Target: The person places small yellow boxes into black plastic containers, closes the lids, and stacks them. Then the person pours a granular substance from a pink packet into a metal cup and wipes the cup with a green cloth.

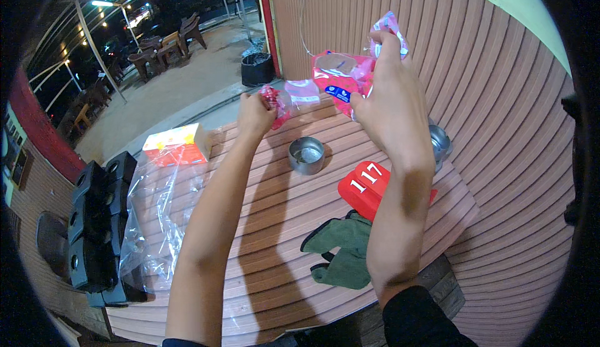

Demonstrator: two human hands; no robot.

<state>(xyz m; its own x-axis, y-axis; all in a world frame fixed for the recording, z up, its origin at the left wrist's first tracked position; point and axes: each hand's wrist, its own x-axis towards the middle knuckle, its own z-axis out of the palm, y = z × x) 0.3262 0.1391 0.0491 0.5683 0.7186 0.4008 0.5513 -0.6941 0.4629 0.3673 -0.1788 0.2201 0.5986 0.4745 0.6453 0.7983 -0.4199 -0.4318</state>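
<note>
My left hand (253,114) is closed around a crumpled red and pink plastic wrapper (278,104) above the far side of the table. My right hand (395,106) reaches further out, its fingers curled on a pink plastic packet (390,25) near the wall. Close to its thumb is a larger pink packet (342,72) with a blue label; whether the thumb touches it I cannot tell. Between my forearms stands a small round metal bowl (306,155). A second metal container (439,141) is partly hidden behind my right wrist.
A red number marker (364,189) and a dark green cloth item (342,247) lie by my right forearm. On the left are an orange and white box (179,144), a clear plastic sheet (159,222) and a stack of black holders (100,228). A ribbed wall (500,128) borders the right.
</note>
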